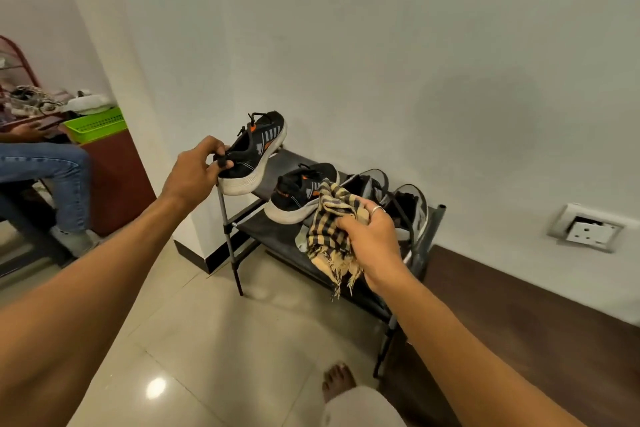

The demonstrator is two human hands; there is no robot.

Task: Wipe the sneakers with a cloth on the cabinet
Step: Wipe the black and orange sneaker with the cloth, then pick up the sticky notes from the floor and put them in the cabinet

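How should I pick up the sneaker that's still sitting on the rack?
Take the sneaker on the rack by its heel collar, reaching from above on the near side. Its heel points toward you with the opening up, and the cloth hides its toe end.

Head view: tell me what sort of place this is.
Probably a home hallway or entry corner: a low shoe rack holding sneakers against a white wall, a glossy tiled floor, a wall socket.

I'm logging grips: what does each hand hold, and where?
Left hand grips the raised sneaker at its heel; right hand holds the checked cloth bunched up.
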